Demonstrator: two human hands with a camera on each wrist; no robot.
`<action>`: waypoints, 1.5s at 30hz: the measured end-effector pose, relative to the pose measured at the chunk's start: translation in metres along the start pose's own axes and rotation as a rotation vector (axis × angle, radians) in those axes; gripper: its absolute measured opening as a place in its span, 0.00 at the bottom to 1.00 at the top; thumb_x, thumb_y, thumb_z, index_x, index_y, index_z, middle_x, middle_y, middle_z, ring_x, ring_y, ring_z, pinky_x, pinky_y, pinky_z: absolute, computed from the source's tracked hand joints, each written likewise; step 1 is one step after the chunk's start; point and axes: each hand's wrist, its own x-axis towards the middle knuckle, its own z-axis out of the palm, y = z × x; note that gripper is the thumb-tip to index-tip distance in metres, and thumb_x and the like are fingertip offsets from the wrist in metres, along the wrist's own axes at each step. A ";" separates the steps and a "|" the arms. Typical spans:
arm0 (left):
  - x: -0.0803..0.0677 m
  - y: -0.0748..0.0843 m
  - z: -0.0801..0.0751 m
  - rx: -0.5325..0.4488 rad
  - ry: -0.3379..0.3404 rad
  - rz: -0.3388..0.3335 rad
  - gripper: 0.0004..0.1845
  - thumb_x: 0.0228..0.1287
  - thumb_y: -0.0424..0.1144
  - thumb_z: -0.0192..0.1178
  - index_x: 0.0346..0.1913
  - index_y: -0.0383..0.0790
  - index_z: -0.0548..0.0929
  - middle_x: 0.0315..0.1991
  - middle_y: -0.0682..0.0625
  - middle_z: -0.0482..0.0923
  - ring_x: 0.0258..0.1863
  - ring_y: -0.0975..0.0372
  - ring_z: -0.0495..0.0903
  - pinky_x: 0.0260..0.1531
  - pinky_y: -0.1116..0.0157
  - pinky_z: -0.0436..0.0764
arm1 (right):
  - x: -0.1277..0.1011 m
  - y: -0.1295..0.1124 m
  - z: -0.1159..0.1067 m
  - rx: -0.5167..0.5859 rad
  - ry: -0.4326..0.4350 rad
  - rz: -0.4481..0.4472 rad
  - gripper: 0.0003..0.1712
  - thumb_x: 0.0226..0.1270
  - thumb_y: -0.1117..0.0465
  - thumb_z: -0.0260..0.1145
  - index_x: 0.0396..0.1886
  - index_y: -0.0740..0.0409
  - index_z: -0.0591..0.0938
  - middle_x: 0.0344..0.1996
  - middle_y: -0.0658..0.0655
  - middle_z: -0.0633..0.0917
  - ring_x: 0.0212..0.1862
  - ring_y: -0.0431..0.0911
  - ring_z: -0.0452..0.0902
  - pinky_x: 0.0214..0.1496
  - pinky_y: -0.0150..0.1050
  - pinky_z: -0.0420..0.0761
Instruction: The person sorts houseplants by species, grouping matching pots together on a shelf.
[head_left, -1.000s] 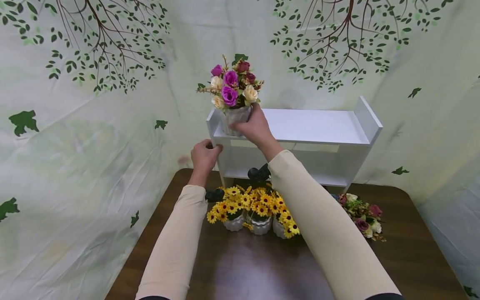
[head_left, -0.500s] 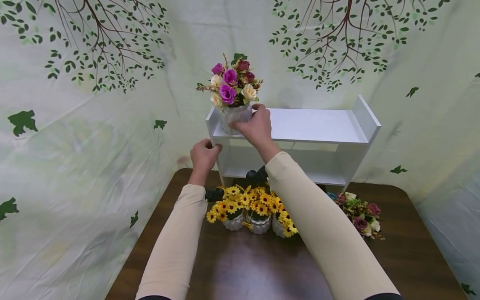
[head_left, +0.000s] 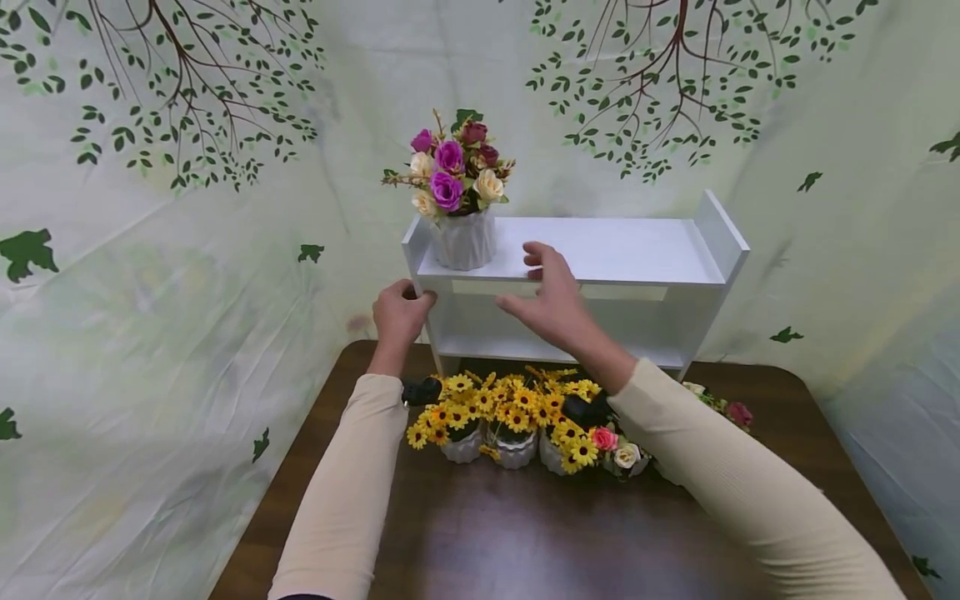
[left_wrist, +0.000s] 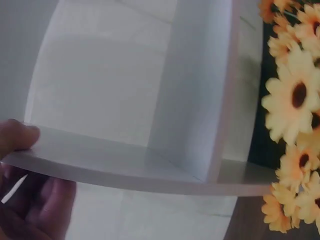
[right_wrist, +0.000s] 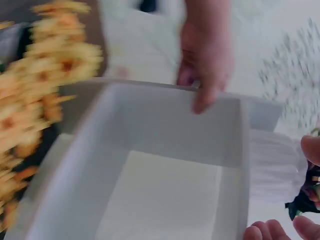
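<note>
Fingers of the left hand [head_left: 399, 312] curl round the left end panel of the white shelf [head_left: 600, 250], thumb on one face and fingertips on the other; the left wrist view shows the same pinch on the panel's edge [left_wrist: 125, 165], and the right wrist view shows those fingers [right_wrist: 205, 65] hooked over it. The right hand [head_left: 551, 300] hangs in front of the shelf's top board with its fingers spread apart and loosely bent, holding nothing and touching nothing that can be made out. The rose pot [head_left: 465, 237], a white ribbed pot with purple, cream and dark red roses, stands upright at the left end of the top board, just beside the end panel and apart from the right hand; its ribbed wall [right_wrist: 272, 165] shows blurred in the right wrist view. The shelf stands at the back of a dark wooden table [head_left: 487, 542]. Three small white pots of sunflowers [head_left: 502, 408] stand in a row on the table in front of the shelf, between the two forearms. Another rose bunch [head_left: 622, 450] lies just to their right, partly hidden under the right sleeve.
</note>
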 end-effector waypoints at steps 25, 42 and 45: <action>0.003 0.001 -0.026 0.018 -0.153 0.077 0.24 0.64 0.39 0.58 0.61 0.31 0.77 0.59 0.34 0.79 0.57 0.43 0.80 0.55 0.47 0.80 | -0.209 0.198 -0.157 -0.249 0.050 0.150 0.19 0.72 0.56 0.63 0.58 0.60 0.77 0.42 0.23 0.78 0.40 0.25 0.79 0.34 0.32 0.80; 0.006 0.010 -0.014 -0.003 -0.131 0.030 0.22 0.61 0.37 0.60 0.58 0.32 0.80 0.57 0.36 0.81 0.56 0.45 0.79 0.55 0.48 0.78 | -0.216 0.319 -0.128 -0.164 -0.127 0.663 0.51 0.72 0.46 0.59 0.75 0.76 0.46 0.66 0.84 0.62 0.60 0.73 0.70 0.52 0.54 0.80; 0.006 0.009 -0.011 -0.008 -0.121 0.033 0.22 0.60 0.37 0.59 0.57 0.32 0.81 0.57 0.36 0.81 0.56 0.44 0.80 0.55 0.48 0.78 | -0.211 0.323 -0.119 -0.181 -0.171 0.679 0.60 0.70 0.43 0.60 0.74 0.79 0.36 0.70 0.86 0.51 0.69 0.79 0.54 0.61 0.66 0.71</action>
